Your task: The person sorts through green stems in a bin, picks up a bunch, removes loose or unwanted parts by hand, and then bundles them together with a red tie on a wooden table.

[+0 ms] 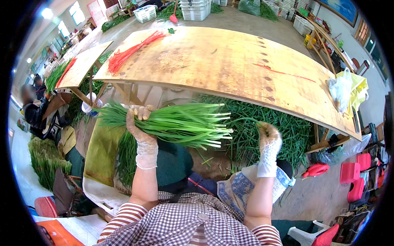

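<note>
Below the plywood table [230, 61], left hand [139, 123] grips a chive bunch [172, 123]; right hand [269, 137] pinches loose chives [250, 135].

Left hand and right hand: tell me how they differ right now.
The left hand grips a thick bundle of green stalks, held level; the right hand pinches only a stalk or two from the loose pile under the wooden table. The left is nearer the body's middle; the right reaches outward. Both wear thin pale gloves.
</note>
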`<state>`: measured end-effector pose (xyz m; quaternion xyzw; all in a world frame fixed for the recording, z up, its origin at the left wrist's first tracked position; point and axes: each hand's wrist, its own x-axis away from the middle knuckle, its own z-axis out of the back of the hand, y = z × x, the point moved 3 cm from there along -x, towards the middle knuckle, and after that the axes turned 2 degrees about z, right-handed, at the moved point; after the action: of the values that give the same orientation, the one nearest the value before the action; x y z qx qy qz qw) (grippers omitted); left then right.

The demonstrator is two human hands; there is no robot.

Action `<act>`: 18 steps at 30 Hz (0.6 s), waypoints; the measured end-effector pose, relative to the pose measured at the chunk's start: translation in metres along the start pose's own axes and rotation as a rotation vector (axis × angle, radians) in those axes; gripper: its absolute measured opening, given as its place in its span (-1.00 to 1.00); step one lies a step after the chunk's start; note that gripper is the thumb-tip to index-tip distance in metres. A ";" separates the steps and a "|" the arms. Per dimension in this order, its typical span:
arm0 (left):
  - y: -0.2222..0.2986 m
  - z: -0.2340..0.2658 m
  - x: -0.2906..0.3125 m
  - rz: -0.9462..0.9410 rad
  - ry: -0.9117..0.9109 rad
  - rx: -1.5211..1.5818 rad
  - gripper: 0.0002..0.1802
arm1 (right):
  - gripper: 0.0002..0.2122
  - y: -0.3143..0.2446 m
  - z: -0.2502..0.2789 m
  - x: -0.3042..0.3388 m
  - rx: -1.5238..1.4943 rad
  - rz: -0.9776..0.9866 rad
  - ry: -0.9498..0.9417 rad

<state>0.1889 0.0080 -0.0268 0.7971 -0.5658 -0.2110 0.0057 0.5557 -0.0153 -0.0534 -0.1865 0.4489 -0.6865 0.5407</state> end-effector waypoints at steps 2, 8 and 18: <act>0.003 -0.007 0.001 -0.018 -0.047 -0.019 -0.74 | -0.84 -0.003 0.007 0.001 -0.029 0.083 0.093; -0.004 -0.032 0.006 0.028 -0.261 -0.085 -0.75 | -0.77 -0.050 -0.025 0.035 -0.460 -0.132 -0.508; -0.006 -0.028 0.010 0.044 -0.170 -0.017 -0.74 | -0.84 -0.042 -0.039 0.043 -0.691 -0.272 -0.751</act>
<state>0.2061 -0.0051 -0.0061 0.7634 -0.5799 -0.2826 -0.0309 0.4876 -0.0379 -0.0490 -0.6434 0.3963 -0.4484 0.4774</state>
